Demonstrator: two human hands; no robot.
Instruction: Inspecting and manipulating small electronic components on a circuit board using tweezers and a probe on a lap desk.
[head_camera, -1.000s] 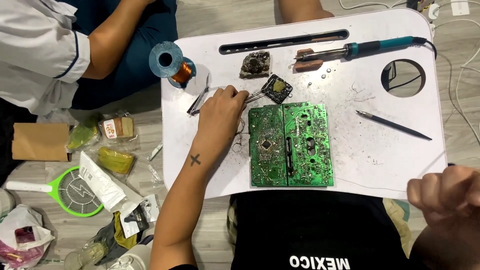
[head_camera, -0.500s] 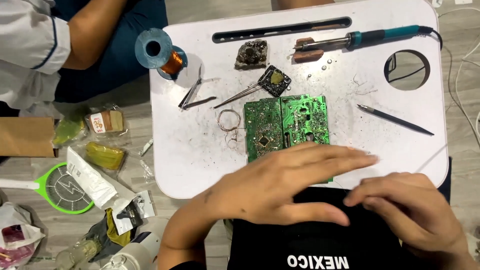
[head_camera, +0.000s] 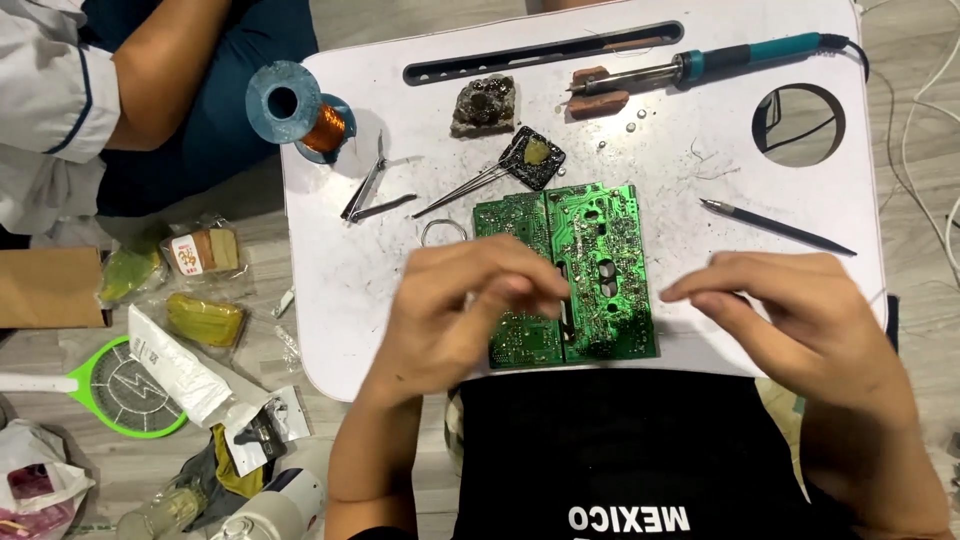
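Head view from above: green circuit board (head_camera: 580, 270) flat on white lap table (head_camera: 340, 290), untouched; left hand (head_camera: 470, 305) loosely curled, right hand (head_camera: 800, 320) spread, both empty; soldering iron (head_camera: 700, 65) parked.

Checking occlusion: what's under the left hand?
The left hand lies over the left part of the green circuit board on the white table. That stretch of board is covered; its fingertips blur, so anything pinched is unclear.

A person in a black T-shirt (head_camera: 620, 450) with white block lettering across the chest; both forearms are bare, without sleeves, watch or rings visible on the left hand (head_camera: 470, 310) or right hand (head_camera: 790, 320).
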